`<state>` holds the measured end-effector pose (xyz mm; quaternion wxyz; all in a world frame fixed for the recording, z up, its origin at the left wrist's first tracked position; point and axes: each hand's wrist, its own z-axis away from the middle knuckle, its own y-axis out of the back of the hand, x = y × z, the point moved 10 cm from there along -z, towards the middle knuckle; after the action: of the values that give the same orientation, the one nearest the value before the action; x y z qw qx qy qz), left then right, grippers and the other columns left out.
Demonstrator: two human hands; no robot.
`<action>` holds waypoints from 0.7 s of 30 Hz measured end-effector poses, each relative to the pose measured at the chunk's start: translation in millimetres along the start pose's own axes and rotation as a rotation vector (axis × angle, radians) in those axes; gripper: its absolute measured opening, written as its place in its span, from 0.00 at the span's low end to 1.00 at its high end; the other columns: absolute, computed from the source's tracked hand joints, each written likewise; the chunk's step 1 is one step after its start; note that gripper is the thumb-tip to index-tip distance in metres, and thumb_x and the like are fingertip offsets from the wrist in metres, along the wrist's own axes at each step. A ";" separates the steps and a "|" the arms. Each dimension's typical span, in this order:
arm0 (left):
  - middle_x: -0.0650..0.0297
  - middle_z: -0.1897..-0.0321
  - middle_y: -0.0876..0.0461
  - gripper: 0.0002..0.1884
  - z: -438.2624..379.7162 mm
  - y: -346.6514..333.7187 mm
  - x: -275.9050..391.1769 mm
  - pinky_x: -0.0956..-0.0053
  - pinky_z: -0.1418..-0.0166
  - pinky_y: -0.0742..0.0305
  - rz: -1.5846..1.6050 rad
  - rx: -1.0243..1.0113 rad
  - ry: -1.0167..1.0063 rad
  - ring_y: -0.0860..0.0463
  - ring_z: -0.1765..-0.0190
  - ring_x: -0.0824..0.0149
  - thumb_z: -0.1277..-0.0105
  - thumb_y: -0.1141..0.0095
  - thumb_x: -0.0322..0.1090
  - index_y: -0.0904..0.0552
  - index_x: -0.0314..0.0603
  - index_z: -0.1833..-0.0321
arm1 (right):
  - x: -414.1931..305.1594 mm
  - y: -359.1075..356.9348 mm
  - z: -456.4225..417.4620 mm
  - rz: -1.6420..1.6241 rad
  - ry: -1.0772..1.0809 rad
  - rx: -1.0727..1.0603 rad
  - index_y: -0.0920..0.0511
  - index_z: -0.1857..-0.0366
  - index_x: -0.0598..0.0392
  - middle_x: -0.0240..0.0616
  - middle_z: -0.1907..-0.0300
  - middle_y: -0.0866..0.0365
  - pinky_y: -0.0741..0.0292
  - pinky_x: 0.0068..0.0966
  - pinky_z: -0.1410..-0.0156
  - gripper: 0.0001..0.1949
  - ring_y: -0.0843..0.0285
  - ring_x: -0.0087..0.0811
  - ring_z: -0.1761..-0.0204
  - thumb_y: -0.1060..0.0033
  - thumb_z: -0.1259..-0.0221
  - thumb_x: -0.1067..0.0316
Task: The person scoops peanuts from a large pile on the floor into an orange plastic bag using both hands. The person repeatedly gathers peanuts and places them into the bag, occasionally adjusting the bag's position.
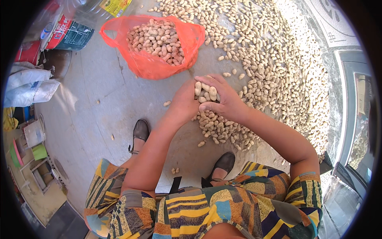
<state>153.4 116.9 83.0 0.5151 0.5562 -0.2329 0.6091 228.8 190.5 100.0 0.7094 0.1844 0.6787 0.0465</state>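
Between my left hand [185, 100] and my right hand [222, 97] is a small heap of unshelled peanuts [206, 92]. Both hands are cupped together around it, in the middle of the view. Only the backs of the left fingers show. Below the hands lies the near end of a broad spread of peanuts [268, 71] on the floor. Just beyond my left hand stands a red translucent plastic bag [155, 71], its mouth open and peanuts [158, 38] piled inside. Its handles flop outward to both sides.
A teal and red bucket [73, 34] and a clear plastic bottle with a yellow label [115, 7] stand at upper left. A white sack [32, 85] lies below them. A framed glass door [358, 119] is at the right. Stray peanuts dot the grey floor [95, 119].
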 end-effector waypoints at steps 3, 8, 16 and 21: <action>0.60 0.51 0.13 0.19 -4.2 51.5 27.6 0.67 0.47 0.19 -0.022 0.053 -0.049 0.15 0.50 0.66 0.34 0.38 0.28 0.21 0.37 0.40 | -25.9 -3.2 -46.7 -0.003 0.052 0.014 0.29 0.26 0.49 0.46 0.35 0.27 0.32 0.38 0.25 0.37 0.28 0.44 0.32 0.24 0.37 0.49; 0.61 0.51 0.14 0.18 -25.7 129.3 54.6 0.67 0.46 0.20 -0.078 0.129 0.011 0.16 0.52 0.66 0.34 0.40 0.24 0.21 0.35 0.40 | -62.7 3.5 -130.6 -0.001 0.194 0.119 0.23 0.34 0.52 0.38 0.45 0.20 0.22 0.31 0.40 0.27 0.19 0.31 0.48 0.26 0.34 0.54; 0.65 0.58 0.16 0.17 -73.7 210.7 27.0 0.75 0.62 0.25 -0.003 0.149 0.127 0.20 0.61 0.73 0.34 0.40 0.23 0.19 0.40 0.42 | -60.9 -8.4 -230.0 -0.178 0.116 0.172 0.18 0.45 0.54 0.34 0.58 0.13 0.19 0.26 0.56 0.20 0.16 0.24 0.62 0.26 0.34 0.55; 0.65 0.59 0.16 0.13 -103.3 205.8 -36.6 0.76 0.62 0.26 0.097 0.135 0.267 0.20 0.62 0.73 0.32 0.40 0.25 0.19 0.40 0.45 | -9.1 -25.4 -227.1 -0.382 -0.321 0.136 0.20 0.47 0.53 0.28 0.65 0.16 0.26 0.20 0.68 0.16 0.22 0.19 0.70 0.29 0.30 0.57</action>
<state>-79.8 117.6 80.8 0.4729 0.4917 -0.1475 0.7161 0.9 209.2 97.8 0.7898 0.1054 0.5815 -0.1640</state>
